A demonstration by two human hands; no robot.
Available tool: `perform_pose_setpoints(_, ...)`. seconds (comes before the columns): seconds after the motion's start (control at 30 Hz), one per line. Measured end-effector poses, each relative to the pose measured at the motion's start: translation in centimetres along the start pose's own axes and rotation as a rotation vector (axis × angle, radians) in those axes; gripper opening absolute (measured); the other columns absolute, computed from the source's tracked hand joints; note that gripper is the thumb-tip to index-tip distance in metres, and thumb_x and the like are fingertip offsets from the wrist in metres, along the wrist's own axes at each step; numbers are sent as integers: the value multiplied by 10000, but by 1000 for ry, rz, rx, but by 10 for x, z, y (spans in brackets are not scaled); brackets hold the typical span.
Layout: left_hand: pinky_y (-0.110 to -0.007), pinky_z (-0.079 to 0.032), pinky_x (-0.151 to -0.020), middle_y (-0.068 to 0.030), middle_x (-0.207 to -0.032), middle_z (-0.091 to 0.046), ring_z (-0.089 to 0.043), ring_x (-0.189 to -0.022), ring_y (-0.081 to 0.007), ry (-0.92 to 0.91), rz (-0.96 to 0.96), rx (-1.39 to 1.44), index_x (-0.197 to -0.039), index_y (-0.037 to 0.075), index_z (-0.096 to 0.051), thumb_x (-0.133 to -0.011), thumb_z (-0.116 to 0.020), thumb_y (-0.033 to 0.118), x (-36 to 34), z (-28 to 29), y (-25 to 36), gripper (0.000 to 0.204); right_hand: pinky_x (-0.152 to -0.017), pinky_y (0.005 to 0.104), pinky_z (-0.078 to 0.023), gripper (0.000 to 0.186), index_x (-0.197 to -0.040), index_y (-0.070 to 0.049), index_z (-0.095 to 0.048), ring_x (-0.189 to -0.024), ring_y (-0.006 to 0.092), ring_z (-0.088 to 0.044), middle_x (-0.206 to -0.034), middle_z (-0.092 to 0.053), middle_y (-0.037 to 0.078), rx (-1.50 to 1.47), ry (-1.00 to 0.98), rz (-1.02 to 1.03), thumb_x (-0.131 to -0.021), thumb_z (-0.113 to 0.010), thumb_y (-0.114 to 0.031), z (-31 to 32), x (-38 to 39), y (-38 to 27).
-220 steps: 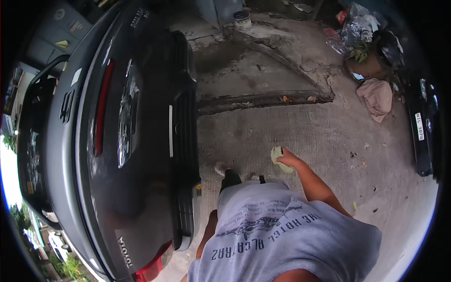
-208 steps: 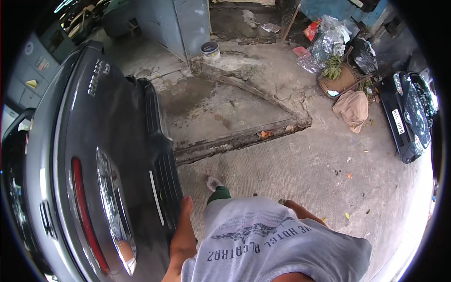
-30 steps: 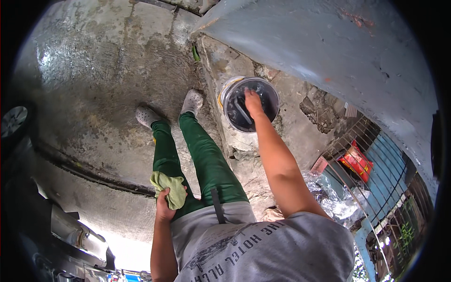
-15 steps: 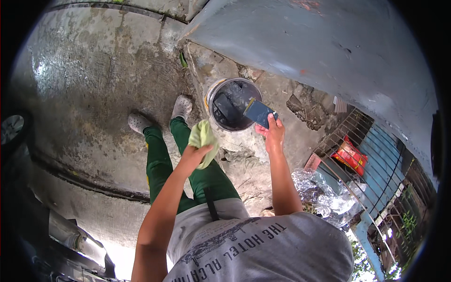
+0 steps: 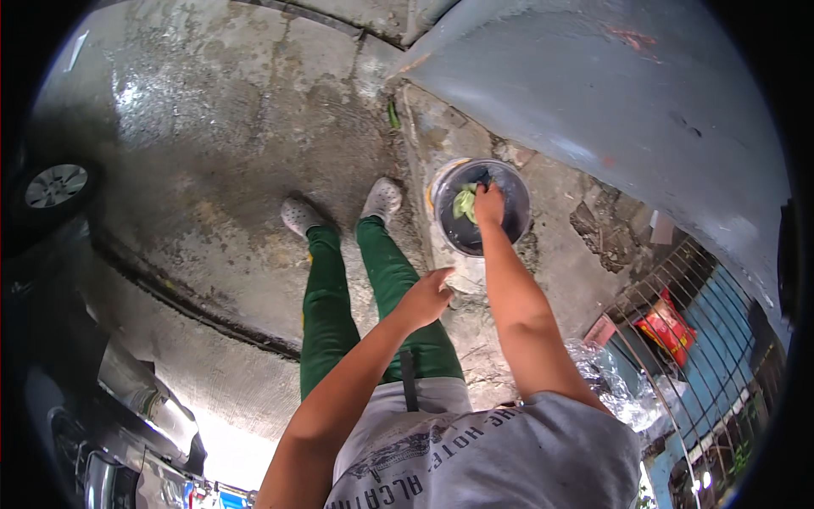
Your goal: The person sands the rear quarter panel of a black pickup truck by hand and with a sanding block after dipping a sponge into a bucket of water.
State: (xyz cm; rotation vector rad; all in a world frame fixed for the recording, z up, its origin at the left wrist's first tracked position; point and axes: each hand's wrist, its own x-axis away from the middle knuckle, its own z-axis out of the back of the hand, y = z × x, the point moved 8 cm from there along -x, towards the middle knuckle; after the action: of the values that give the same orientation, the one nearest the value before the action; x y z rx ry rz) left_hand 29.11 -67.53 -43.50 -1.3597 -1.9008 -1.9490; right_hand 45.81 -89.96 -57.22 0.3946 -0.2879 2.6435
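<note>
My right hand (image 5: pixel 487 204) is down inside the round bucket (image 5: pixel 523 208) of dark liquid, fingers closed on a crumpled pale green cloth (image 5: pixel 463 206). A dark blue flat piece (image 5: pixel 485 180) shows just beyond those fingers, partly hidden. Below and left of the bucket, my left hand (image 5: pixel 428 295) hangs empty over my right leg, fingers apart. The bucket stands on a rough concrete ledge (image 5: pixel 454 127), right of my feet in grey clogs (image 5: pixel 381 199).
A car's wheel (image 5: pixel 56 185) and dark body fill the left edge. A grey painted wall (image 5: pixel 593 85) runs along the top right. A metal grating (image 5: pixel 725 356) lies at lower right, with a red bag (image 5: pixel 670 327) and crumpled clear plastic (image 5: pixel 619 390).
The green cloth has gone from my left hand into the bucket with my right hand. The blue piece, raised earlier, is lowered there too. Seven seconds ago I was beside the car's rear.
</note>
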Motion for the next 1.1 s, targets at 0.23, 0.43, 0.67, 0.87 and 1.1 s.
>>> perform_pose_setpoints(0.23, -343, -504, -1033, -151, -1323, -673, -661, -1178, -229, 354, 276, 268, -1402, 26, -603, -1005, -642, 222, 137, 85, -98, 444, -871, 605, -495, 319, -1098, -44, -618, -1042, 515, -631, -1094, -672, 285, 21, -222, 171, -1050, -571, -356, 77, 41, -31)
perform_pose_setpoints(0.43, -360, -492, -1052, -158, -1406, -627, -638, -1222, -258, 406, 122, 247, -1426, 8, -588, -1016, -680, 367, 164, 112, -8, 553, -813, 538, -492, 362, -1027, 16, -608, -934, 499, -654, -959, -685, 291, -274, -49, 27, -1039, -614, -346, 224, 106, 10)
perform_pose_setpoints(0.67, -421, -369, -1197, -217, -1595, -422, -442, -1453, -336, 262, -206, 97, -1564, 10, -430, -990, -692, 487, 166, 97, 201, 791, -875, 416, -500, 356, -1193, 21, -640, -954, 315, -687, -1036, -732, 207, -710, -28, 82, -1038, -624, -300, 336, 145, -98)
perform_pose_setpoints(0.87, -449, -302, -1258, -139, -1711, -278, -281, -1576, -317, 452, -400, 711, -1689, 114, -177, -1030, -437, 718, 192, 206, 248, 931, -957, 296, -474, 317, -1294, -13, -647, -1034, 130, -610, -1111, -704, 34, -1169, -448, 267, -1045, -637, -209, 387, 240, -321)
perform_pose_setpoints(1.1, -517, -471, -1081, -66, -1363, -694, -657, -1235, -283, 260, -609, 1497, -1374, 202, -659, -969, -406, 813, 308, 305, 222, 775, -879, 493, -494, 324, -1133, -4, -666, -1002, 441, -621, -1070, -640, 235, -624, -138, 1025, -1052, -601, -310, 347, 358, -558)
